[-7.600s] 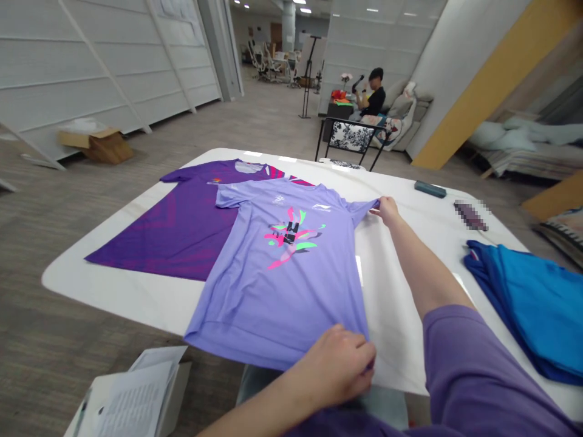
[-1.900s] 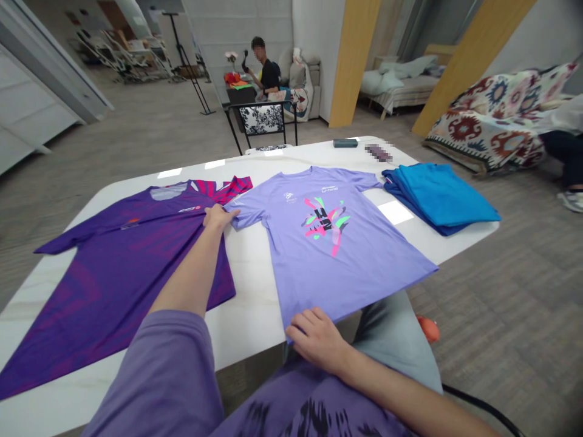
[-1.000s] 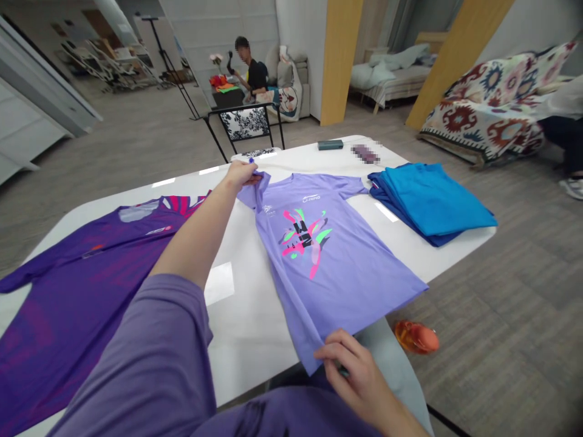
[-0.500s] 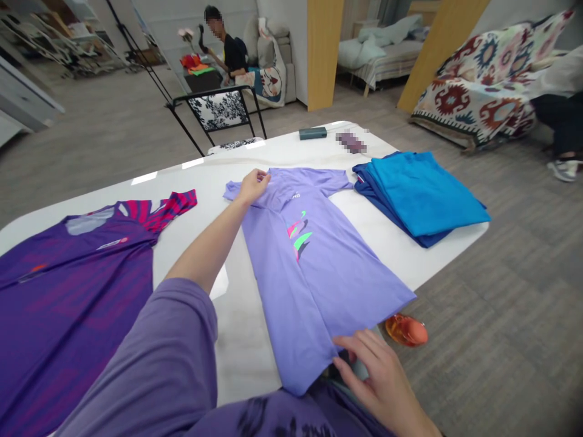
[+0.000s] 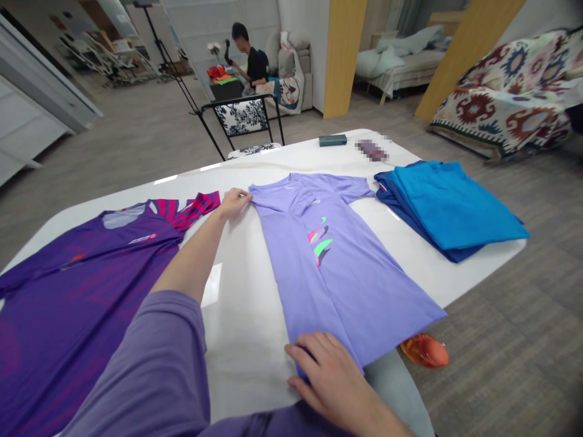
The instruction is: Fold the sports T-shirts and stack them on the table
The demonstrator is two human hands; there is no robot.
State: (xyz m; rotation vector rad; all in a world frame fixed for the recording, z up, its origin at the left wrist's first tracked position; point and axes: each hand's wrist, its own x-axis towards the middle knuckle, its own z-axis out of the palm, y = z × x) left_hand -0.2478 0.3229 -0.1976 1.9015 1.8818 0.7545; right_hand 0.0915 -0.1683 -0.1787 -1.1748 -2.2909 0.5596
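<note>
A lavender T-shirt [image 5: 310,243] lies on the white table, its left side folded inward along its length. My left hand [image 5: 235,201] pinches the edge of its left sleeve between thumb and fingers. At the near end of the shirt, my right hand [image 5: 325,370] rests over the lower left corner of the hem, thumb and fingers apart. That hand hides part of the hem. To the left is a purple jersey [image 5: 104,291] with pink-striped sleeves, spread out flat.
A pile of folded blue garments [image 5: 455,206] sits on the right of the white table [image 5: 241,328]. A dark green case [image 5: 332,141] and a blurred purple item [image 5: 372,150] lie at the back. Beyond are a chair [image 5: 243,118] and a seated person [image 5: 255,64]. An orange-capped bottle [image 5: 426,351] stands below the table's edge.
My left hand has moved left from the collar area to the sleeve edge and drawn the sleeve out. My right hand has shifted left along the hem to its corner. The view has turned slightly left.
</note>
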